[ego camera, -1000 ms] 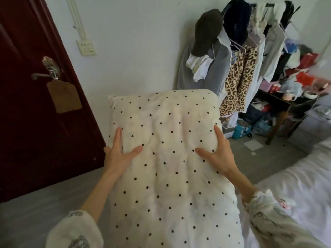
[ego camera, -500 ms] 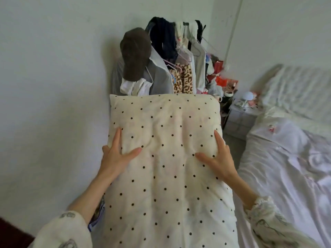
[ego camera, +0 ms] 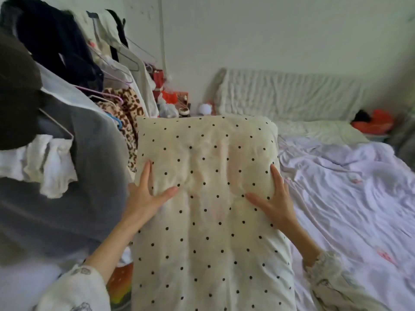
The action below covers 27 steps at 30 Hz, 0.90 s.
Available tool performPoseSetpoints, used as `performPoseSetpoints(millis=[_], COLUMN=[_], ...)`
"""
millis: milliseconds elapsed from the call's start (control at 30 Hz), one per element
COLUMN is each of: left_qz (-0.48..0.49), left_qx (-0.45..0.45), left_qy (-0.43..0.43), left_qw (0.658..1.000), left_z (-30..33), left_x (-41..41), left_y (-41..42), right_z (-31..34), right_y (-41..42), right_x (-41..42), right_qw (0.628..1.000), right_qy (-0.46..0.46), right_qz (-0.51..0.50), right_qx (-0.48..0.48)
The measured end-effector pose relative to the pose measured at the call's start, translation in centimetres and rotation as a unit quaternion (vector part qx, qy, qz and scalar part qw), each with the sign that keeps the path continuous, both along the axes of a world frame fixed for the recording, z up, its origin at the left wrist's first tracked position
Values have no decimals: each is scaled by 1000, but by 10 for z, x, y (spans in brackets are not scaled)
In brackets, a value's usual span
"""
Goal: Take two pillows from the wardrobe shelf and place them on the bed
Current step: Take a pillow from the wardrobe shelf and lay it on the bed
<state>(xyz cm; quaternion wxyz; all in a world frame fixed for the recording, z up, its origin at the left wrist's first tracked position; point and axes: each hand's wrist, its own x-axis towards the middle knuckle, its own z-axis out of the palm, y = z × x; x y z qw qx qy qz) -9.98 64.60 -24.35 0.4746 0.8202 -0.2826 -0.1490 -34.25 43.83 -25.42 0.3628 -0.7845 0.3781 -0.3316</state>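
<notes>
A cream pillow with black polka dots fills the middle of the view, held lengthwise in front of the person and running from the bottom edge up toward 12 o'clock. It is held up in the air, with the bed beyond it and beside it.

The left hand presses against the pillow's left edge at about 9 o'clock. Its fingers are straight and lie flat along the side, and the thumb is spread wide across the top of the fabric. The right hand mirrors it on the right edge at about 3 o'clock: its fingers are straight along the side and the thumb is splayed inward over the top. The fabric dents under both thumbs. Whether any fingers curl beneath the pillow cannot be told. Both arms wear pale patterned sleeves.

At 3 o'clock and up toward 1 o'clock lies the bed, covered by a rumpled pale lilac sheet, with a white padded headboard against the wall. At 9 to 11 o'clock a clothes rack is crowded with hanging garments, among them a grey top and a leopard-print piece.
</notes>
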Motion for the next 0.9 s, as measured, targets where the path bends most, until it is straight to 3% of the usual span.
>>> performPoseSetpoints(millis=[267, 500, 900], left_qz=[-113, -103, -122], left_qx=[-25, 20, -9], left_qy=[19, 22, 22], left_qw=[993, 994, 992], left_z=[-23, -25, -16], left_x=[64, 149, 301], left_y=[-115, -251, -451], right_z=[-15, -23, -16], right_y=[-74, -194, -387], right_x=[34, 114, 258], right_qw=[995, 992, 993], right_qy=[34, 36, 20], right_qz=[-98, -115, -111], right_qx=[10, 27, 39])
